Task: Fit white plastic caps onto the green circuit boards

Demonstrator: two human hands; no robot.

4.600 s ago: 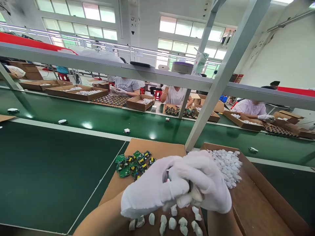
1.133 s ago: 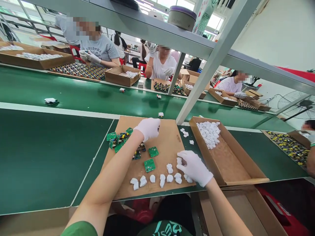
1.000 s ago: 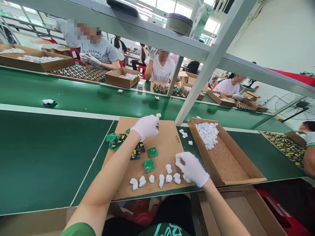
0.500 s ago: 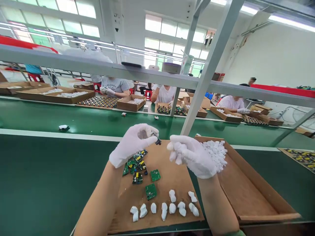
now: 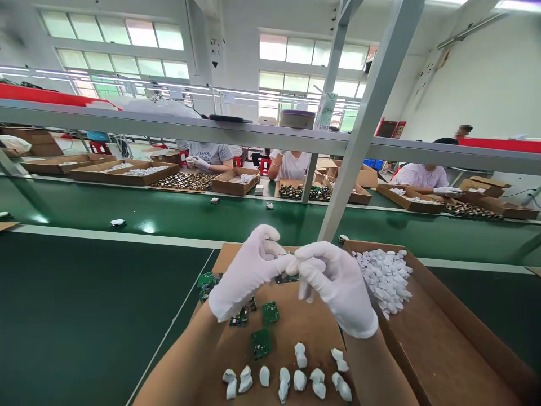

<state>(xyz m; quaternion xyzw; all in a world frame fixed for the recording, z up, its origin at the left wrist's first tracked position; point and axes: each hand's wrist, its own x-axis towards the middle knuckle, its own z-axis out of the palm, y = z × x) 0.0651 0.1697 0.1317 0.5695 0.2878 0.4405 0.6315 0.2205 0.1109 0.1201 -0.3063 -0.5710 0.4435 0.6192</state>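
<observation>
Watching left hand (image 5: 247,276) pinching circuit board (image 5: 287,278) mid-frame; right hand (image 5: 342,288) beside it, hold unclear; I'm fearing slack pinch dropping board.

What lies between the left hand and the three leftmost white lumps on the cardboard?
The head view shows two green circuit boards, plus darker boards further left.

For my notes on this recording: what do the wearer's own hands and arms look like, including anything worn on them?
The left hand and right hand wear matching plain white gloves, which look like soft fabric, cover the fingers and end around the wrists. I see no print on them. The left forearm and right forearm are bare where visible, with no sleeve in view.
</observation>
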